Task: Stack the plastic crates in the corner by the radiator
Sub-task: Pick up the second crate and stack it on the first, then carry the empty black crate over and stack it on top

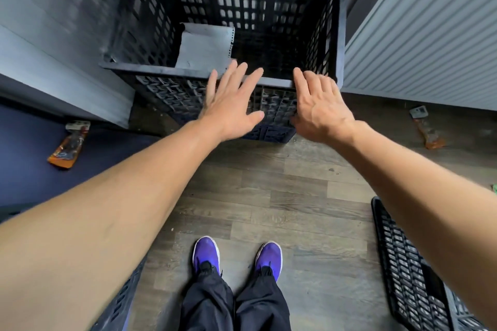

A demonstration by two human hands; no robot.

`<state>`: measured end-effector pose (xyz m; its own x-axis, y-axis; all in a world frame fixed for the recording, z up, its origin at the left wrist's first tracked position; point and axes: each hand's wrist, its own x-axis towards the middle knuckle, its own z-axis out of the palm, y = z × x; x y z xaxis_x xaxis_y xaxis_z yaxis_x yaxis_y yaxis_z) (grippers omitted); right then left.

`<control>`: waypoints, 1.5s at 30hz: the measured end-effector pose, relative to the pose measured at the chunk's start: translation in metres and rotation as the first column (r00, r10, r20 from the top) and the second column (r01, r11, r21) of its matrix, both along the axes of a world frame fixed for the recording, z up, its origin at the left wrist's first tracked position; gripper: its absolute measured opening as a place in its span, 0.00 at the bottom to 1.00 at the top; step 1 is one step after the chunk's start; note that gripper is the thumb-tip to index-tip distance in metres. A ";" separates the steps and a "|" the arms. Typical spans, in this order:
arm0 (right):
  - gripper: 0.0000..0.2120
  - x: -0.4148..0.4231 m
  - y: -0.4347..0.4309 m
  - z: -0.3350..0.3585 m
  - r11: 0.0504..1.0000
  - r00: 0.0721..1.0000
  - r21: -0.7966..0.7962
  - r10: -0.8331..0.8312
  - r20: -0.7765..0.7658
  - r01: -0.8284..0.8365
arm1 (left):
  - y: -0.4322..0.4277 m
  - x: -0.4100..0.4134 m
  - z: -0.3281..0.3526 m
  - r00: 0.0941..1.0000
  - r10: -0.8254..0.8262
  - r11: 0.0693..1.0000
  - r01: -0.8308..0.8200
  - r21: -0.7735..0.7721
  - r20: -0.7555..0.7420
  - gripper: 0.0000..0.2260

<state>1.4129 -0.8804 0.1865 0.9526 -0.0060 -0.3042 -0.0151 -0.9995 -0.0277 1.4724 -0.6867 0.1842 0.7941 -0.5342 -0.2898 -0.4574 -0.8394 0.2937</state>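
Note:
A tall stack of black plastic crates (166, 72) with latticed walls stands in the corner, beside the white ribbed radiator (419, 35) on the right. A grey sheet of paper (204, 45) lies inside the top crate. My left hand (231, 102) is spread flat with fingers apart, fingertips at the near rim of the top crate. My right hand (320, 105) is also spread, fingertips touching the same rim further right. Neither hand grips anything. Another black crate (408, 263) lies at the lower right, and part of one more crate (121, 301) shows under my left forearm.
A grey wall panel (53, 43) bounds the corner on the left. An orange packet (68, 146) lies on a dark blue mat at left; an orange-handled tool (427, 129) lies on the wood floor by the radiator. My purple shoes (236, 255) stand on the floor.

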 end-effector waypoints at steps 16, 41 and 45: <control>0.31 -0.071 0.127 0.007 0.950 0.982 0.298 0.136 -0.134 -0.091 | 0.105 -0.139 0.014 0.848 0.481 0.857 -0.508 -0.086 -0.222 0.27; 0.28 -0.266 0.148 0.031 0.830 0.851 0.330 -0.285 -0.440 0.449 | 0.165 -0.268 0.023 0.882 0.220 0.968 -0.250 -0.018 -0.417 0.26; 0.28 -0.310 0.111 0.035 0.733 0.780 0.323 -0.441 -0.444 0.599 | 0.107 -0.270 0.027 0.912 0.045 0.998 -0.058 -0.021 -0.409 0.26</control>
<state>1.1028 -0.7689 0.2212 0.6835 -0.2670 -0.6793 -0.6155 -0.7112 -0.3397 1.2022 -0.5793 0.2112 0.6371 -0.5102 -0.5777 -0.2487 -0.8456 0.4724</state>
